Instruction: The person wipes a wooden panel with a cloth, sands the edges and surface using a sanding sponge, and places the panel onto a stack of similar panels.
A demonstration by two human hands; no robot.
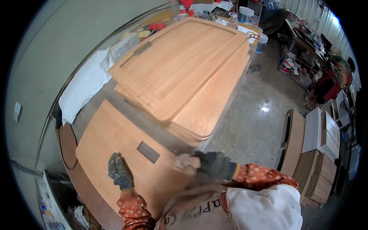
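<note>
View from the head camera, looking down onto a workbench in a woodworking shop. A rounded wooden panel (115,142) lies flat on the bench directly in front of the person, with a small dark rectangular cut-out (148,151) near its middle. The left hand (120,173), in a dark work glove, rests open and palm-down on the near part of the panel, fingers spread and flat against the wood, just left of and below the cut-out. The right hand (215,165), also gloved, is closed around a pale, blurred pad or cloth (186,164) held at the panel's right edge; the exact kind of object cannot be told. The cut-out thus lies between the two hands, slightly beyond them. Both sleeves are red-orange with a small pattern, and a light apron (237,211) covers the lower middle of the view.

Beyond the panel sits a stack of larger wooden boards (184,73) with rounded corners, the topmost bearing a grooved border. A white sheet (84,86) lies along the wall to the left. To the right, on the grey concrete floor (253,119), smaller panels (314,153) stand and lie in piles. Cluttered shelves and another person in red (329,86) occupy the far right.
</note>
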